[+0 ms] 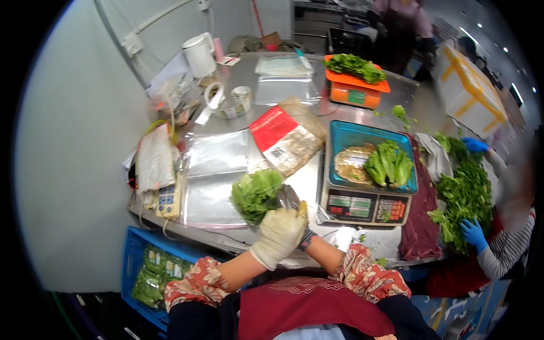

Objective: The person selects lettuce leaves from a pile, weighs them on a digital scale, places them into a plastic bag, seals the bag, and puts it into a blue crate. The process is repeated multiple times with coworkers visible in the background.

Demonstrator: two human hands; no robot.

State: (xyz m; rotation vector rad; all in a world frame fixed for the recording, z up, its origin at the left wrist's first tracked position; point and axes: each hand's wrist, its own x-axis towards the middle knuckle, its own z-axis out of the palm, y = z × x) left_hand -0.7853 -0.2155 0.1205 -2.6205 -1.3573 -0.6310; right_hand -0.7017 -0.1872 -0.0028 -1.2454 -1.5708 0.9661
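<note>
My left hand [278, 236], in an off-white glove, is closed on the gathered end of a clear plastic bag with leafy green lettuce [257, 193] inside. The bag is over the front of the metal table. My right hand [307, 240] is mostly hidden behind the left one; its dark patterned cuff shows at the wrist, and its fingers cannot be made out clearly. Flat clear plastic bags [214, 191] lie just left of the lettuce. Behind it rests a brown package with a red panel [289, 136].
Right of my hands stands a digital scale [367, 208] with lettuce [389, 163] in its blue tray. An orange scale [355, 91] bears more greens. A blue crate [144, 231] holds bagged greens at lower left. A co-worker's blue-gloved hands [474, 236] handle greens at right.
</note>
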